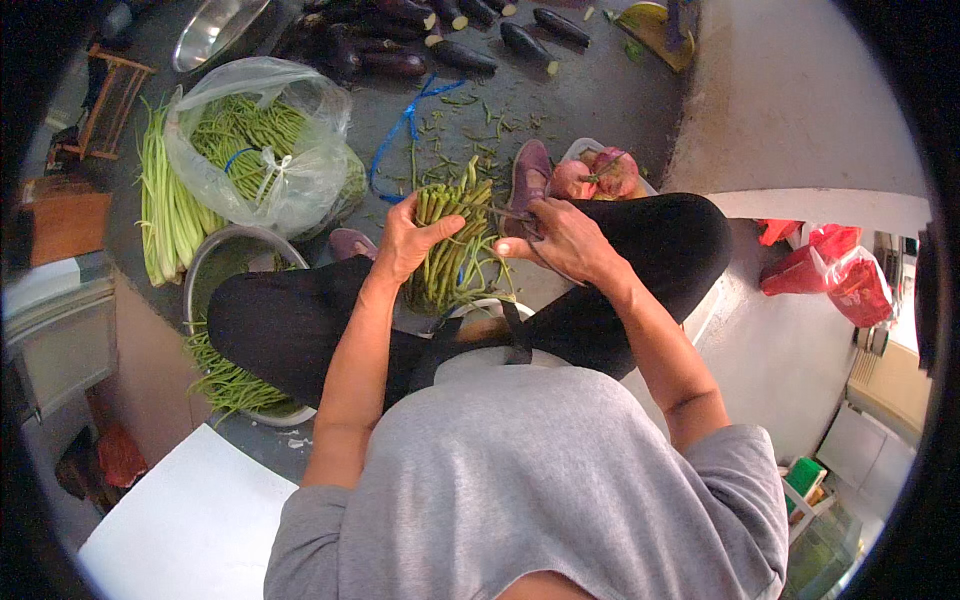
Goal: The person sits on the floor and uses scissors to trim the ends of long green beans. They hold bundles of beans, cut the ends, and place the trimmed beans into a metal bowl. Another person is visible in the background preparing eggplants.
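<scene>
My left hand (409, 238) is closed around a bundle of green long beans (448, 259), its thumb across the front near the even upper ends. At the right of the bundle, my right hand (562, 240) holds a thin dark knife (501, 212), seen nearly edge-on, its blade reaching to the beans; the fingers hide part of it. Trimmed bean ends (484, 146) lie scattered on the dark floor beyond the bundle. A blue ribbon (409, 112) lies there too. To the left, more long beans (255, 135) fill a clear plastic bag (187, 150).
A metal basin (196, 262) with beans stands by my left knee, beside celery-like stalks (161, 202). Eggplants (465, 56) lie on the floor at the top, near a metal bowl (217, 34). Onions (616, 171) sit in a container past my right foot. A wall edge (757, 199) runs along the right.
</scene>
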Tool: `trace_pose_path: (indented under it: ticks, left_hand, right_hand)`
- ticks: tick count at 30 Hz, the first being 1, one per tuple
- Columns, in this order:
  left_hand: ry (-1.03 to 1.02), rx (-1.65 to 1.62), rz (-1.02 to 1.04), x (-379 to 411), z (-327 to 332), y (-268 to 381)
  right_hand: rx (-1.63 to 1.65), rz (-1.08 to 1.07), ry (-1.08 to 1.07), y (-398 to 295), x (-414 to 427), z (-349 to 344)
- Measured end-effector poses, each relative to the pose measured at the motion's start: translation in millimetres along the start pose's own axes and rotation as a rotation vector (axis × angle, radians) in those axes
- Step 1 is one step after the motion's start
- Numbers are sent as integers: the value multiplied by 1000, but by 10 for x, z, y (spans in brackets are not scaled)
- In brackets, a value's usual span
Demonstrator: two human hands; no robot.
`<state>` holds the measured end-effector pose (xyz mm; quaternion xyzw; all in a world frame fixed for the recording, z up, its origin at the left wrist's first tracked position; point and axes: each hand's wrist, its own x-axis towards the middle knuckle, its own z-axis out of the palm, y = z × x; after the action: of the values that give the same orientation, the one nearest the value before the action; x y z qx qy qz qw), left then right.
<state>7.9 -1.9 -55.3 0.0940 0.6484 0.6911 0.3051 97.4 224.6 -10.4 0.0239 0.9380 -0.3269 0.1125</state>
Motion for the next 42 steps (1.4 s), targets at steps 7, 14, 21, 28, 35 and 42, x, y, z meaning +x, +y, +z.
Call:
trace_pose_path:
  ticks: [7, 14, 21, 28, 35, 42]
  left_hand:
    - [-43, -48, -60, -13, 26, 31]
    - [-74, -181, -118, -39, -42, -87]
    - [-94, -182, -108, -44, -99, -100]
    - [-11, -144, -129, 43, 3, -89]
    - [214, -402, -123, 97, -31, -222]
    - [185, 460, 87, 137, -15, -257]
  right_hand:
    - [-115, -27, -57, -15, 117, 58]
    - [37, 33, 21, 54, -11, 349]
    - [606, 264, -102, 48, -58, 330]
    - [944, 167, 163, -247, 102, 755]
    - [1392, 264, 286, -421, 358, 993]
    - [1509, 242, 348, -284, 459, 1099]
